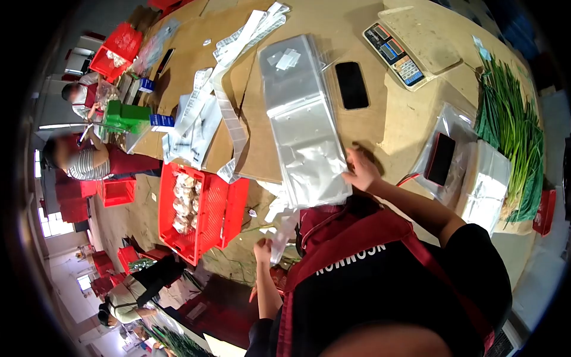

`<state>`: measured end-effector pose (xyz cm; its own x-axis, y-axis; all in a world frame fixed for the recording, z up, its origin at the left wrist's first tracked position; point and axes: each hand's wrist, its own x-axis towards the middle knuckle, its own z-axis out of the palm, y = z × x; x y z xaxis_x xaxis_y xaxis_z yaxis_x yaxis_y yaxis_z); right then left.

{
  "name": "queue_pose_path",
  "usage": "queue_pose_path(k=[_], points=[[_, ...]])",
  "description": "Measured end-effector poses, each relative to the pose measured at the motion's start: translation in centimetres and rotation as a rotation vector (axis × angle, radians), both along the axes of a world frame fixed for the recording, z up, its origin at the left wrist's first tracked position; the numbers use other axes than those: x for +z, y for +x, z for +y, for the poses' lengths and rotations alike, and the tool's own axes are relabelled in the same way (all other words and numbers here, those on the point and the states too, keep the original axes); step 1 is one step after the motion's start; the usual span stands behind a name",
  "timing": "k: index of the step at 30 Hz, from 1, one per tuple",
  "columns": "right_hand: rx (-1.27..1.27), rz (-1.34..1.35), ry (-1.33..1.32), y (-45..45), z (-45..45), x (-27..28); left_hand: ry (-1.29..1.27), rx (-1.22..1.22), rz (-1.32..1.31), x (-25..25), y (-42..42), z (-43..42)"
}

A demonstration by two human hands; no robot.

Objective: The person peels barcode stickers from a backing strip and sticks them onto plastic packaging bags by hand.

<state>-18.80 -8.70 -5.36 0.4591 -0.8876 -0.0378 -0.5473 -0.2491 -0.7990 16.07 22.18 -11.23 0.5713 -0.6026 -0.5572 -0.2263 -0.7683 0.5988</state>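
My left hand (262,250) is low on the left, beyond the table's near edge, fingers closed at a strip of clear plastic bag (281,243). My right hand (361,171) rests at the right edge of a stack of clear plastic bags (300,128), fingers apart, with the thumb side at the bags' edge. Small label pieces (288,59) lie on the far end of the stack. A black phone (352,85) lies right of it. Long strips of white labels (231,119) spread over the table to the left.
A red crate (205,209) with bagged pale goods stands left of the table. At the right are a digital scale (399,55), another phone (440,159), more plastic bags (488,181) and green stalks (511,128). Co-workers (89,160) stand at the left.
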Motion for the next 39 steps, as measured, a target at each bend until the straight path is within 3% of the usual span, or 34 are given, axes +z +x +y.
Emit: queue_pose_path(k=[1, 2, 4, 5, 7, 8, 10, 11, 12, 14, 15, 18, 20, 21, 23, 27, 30, 32, 39], points=[[0.004, 0.158, -0.186, 0.1, -0.7, 2.3, -0.173, 0.104, 0.098, 3.1, -2.4, -3.5], [0.051, 0.079, -0.242, 0.1, -1.0, 2.5, -0.275, 0.220, 0.339, 6.4, -4.6, -6.8], [0.254, -0.022, -0.233, 0.9, -1.1, 3.3, -0.354, 0.121, 0.427, 8.5, -6.9, -11.0], [0.267, -0.017, -0.224, 1.2, -0.8, 3.2, -0.396, 0.058, 0.422, 9.5, -8.1, -12.8], [0.578, 0.104, -0.415, 2.0, -0.4, 3.0, -0.415, -0.006, 0.415, 12.4, -10.5, -15.9], [0.596, 0.103, -0.414, 2.5, -0.4, 3.1, -0.543, -0.032, 0.374, 11.4, -10.7, -16.4], [0.620, 0.257, -0.048, 3.8, -0.7, 4.7, -0.631, 0.043, 0.467, 13.9, -11.8, -17.9], [0.523, 0.030, 0.260, 4.2, -0.6, 6.0, -0.663, 0.061, 0.478, 14.1, -12.2, -18.3], [0.535, 0.033, 0.265, 4.8, 0.0, 5.9, -0.692, 0.081, 0.489, 14.2, -12.3, -18.6], [0.334, -0.590, 0.828, 5.7, 1.1, 5.7, -0.623, 0.069, 0.629, 14.4, -12.5, -18.6], [0.327, -0.639, 0.850, 6.1, 1.5, 6.8, -0.632, 0.054, 0.618, 14.3, -13.0, -18.9], [0.395, -0.580, 0.747, 6.6, 1.7, 6.6, -0.775, -0.137, 0.432, 13.7, -13.1, -19.5], [0.366, -0.523, 0.722, 6.8, 1.5, 6.9, -0.756, -0.260, 0.099, 13.6, -13.0, -19.5], [0.358, -0.517, 0.720, 6.9, 1.4, 6.7, -0.754, -0.255, 0.100, 13.6, -13.1, -19.5], [0.354, -0.487, 0.670, 6.8, 1.2, 6.6, -0.706, -0.208, 0.381, 13.6, -13.2, -19.4], [0.285, -0.566, 0.689, 7.1, 1.3, 7.5, -0.775, -0.318, 0.314, 13.6, -13.1, -19.1], [0.387, -0.595, 0.895, 6.9, 1.1, 7.5, -0.759, -0.282, 0.388, 15.0, -13.3, -18.9], [0.398, -0.511, 0.647, 6.9, 1.4, 7.7, -0.726, -0.233, 0.441, 15.0, -13.2, -18.8], [0.363, -0.496, 0.415, 6.7, 1.4, 7.5, -0.705, -0.239, 0.582, 14.1, -13.0, -19.3]])
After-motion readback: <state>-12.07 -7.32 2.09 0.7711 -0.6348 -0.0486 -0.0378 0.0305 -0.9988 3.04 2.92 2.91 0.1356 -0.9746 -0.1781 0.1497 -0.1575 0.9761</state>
